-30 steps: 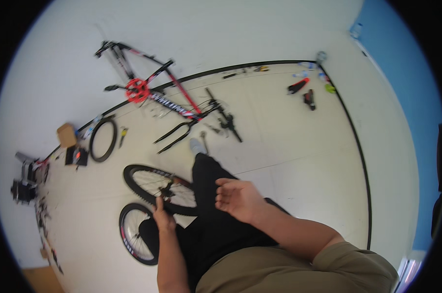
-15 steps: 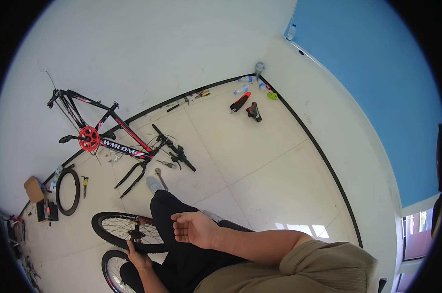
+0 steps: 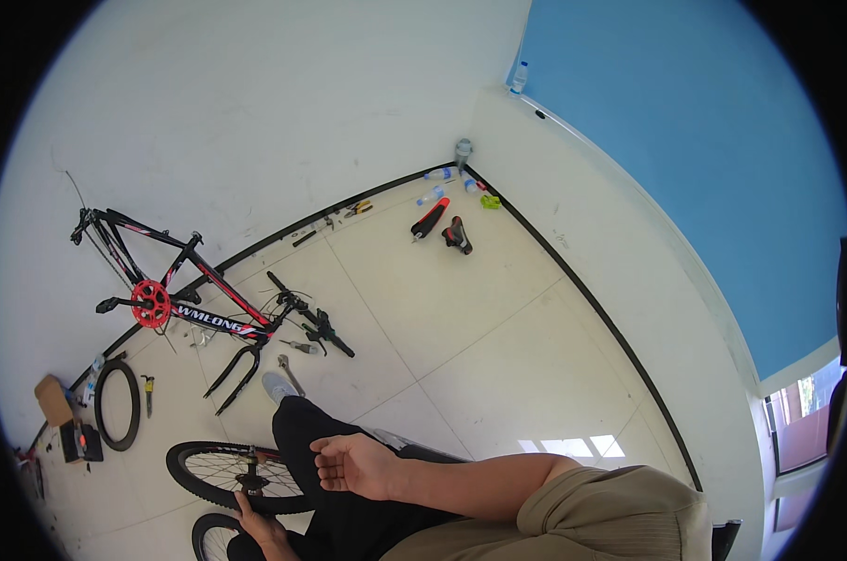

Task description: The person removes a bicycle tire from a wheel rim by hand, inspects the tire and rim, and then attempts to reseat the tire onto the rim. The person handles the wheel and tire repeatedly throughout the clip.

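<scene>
1. Holds the near edge of a spoked bicycle wheel [image 3: 252, 481] in the left grip [image 3: 263, 528], clasped on the black tyre, with part of the fingers hidden beneath
2. Has that wheel tilted beside the black-trousered leg [image 3: 297, 439], on the left of it and partly covered by it; cannot tell whether touching the floor [image 3: 480, 374]
3. Holds the right grip [image 3: 353, 465] raised over the same leg, released, fingers loosely curled
4. Has a second wheel [image 3: 199, 538] just below the first, cut off by the lower edge of the view
5. Rests a grey shoe [image 3: 278, 387] on the pale tiles, just beside a wrench [image 3: 290, 374] and near a slim tool [image 3: 302, 347]
6. Faces a black-and-red bicycle frame [image 3: 213, 323] close to the white wall [image 3: 283, 112], with a red chainring [image 3: 150, 304], a handlebar [image 3: 313, 318] and a black fork [image 3: 235, 374] pointing toward the lower left
7. Shows, farther left, a loose black tyre [image 3: 136, 402] between a yellow-and-black tool [image 3: 149, 388] and an open cardboard box [image 3: 54, 399] with a black case [image 3: 82, 444] beside it
8. Shows, well apart near the corner, a saddle [image 3: 457, 236], a long red-and-black part [image 3: 431, 220] and a plastic bottle [image 3: 431, 194] lying down
</scene>
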A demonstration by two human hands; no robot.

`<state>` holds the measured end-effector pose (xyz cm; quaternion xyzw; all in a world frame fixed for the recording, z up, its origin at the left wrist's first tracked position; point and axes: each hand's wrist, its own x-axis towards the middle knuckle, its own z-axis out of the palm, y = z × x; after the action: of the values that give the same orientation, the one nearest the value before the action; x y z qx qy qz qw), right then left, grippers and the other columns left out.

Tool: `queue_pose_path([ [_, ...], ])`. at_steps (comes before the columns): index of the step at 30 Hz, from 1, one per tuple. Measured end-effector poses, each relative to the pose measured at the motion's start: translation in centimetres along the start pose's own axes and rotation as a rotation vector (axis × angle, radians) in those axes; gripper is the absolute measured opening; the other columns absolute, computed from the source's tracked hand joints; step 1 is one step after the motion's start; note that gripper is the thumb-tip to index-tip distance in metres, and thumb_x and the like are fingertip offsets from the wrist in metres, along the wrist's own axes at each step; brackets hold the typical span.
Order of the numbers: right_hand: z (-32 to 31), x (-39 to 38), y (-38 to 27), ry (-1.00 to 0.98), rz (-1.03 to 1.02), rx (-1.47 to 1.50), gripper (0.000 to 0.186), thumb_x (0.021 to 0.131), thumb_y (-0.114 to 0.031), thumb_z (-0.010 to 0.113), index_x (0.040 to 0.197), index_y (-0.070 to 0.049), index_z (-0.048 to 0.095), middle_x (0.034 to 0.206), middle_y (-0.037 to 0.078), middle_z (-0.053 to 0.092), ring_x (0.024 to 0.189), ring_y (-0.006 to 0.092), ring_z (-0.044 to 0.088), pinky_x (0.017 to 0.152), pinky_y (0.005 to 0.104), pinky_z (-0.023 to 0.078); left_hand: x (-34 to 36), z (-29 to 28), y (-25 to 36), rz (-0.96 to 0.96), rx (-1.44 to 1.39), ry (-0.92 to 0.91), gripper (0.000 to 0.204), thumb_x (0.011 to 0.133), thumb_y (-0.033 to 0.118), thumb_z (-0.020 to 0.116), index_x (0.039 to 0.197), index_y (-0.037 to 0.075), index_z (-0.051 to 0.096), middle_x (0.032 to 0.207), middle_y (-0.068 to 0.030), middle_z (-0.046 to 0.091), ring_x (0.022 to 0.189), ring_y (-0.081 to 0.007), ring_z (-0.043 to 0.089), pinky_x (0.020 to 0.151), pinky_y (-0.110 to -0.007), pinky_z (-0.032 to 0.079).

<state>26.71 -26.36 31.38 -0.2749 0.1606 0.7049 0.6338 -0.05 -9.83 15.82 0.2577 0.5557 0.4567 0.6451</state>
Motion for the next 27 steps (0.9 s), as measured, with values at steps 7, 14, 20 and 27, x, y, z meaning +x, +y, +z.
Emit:
queue_pose_path([
  [7,-0.2,0.2,0.3,-0.008,0.004,-0.002,0.02,0.095,-0.009,0.054,0.114,-0.006,0.061,0.094,0.005,0.063,0.086,0.0194,0.063,0.082,0.0374,0.056,1.7,-1.6,-1.1,0.007,0.029,-0.022,0.064,0.098,0.046,0.068,0.136,0.0,0.048,0.13,-0.0135,0.058,0.114,-0.0308,0.061,0.09,-0.051,0.053],
  [14,-0.3,-0.3,-0.3,0.012,0.002,0.004,0.019,0.095,-0.009,0.055,0.113,-0.006,0.059,0.092,0.006,0.064,0.085,0.0206,0.063,0.081,0.039,0.056,2.0,-2.2,-2.2,0.031,0.029,-0.045,0.067,0.097,0.046,0.07,0.139,0.0,0.046,0.128,-0.0121,0.058,0.107,-0.0289,0.062,0.087,-0.049,0.053],
  [20,-0.1,0.7,-0.4,-0.01,0.004,0.009,0.022,0.085,-0.003,0.063,0.108,-0.004,0.061,0.084,0.011,0.064,0.075,0.0255,0.064,0.075,0.0428,0.056,0.5,-0.9,-0.6,-0.055,-0.067,-0.11,0.034,0.097,0.029,0.07,0.124,0.008,0.065,0.109,-0.0069,0.068,0.095,-0.0218,0.065,0.085,-0.038,0.053],
  [27,-0.1,-0.5,0.5,0.033,-0.057,-0.046,0.022,0.093,-0.009,0.058,0.114,-0.004,0.064,0.088,0.008,0.068,0.081,0.0236,0.066,0.078,0.0395,0.056,-0.4,-0.3,-0.7,0.046,-0.082,0.04,0.062,0.092,0.028,0.079,0.139,0.001,0.05,0.124,-0.0096,0.064,0.111,-0.0223,0.062,0.097,-0.038,0.05],
])
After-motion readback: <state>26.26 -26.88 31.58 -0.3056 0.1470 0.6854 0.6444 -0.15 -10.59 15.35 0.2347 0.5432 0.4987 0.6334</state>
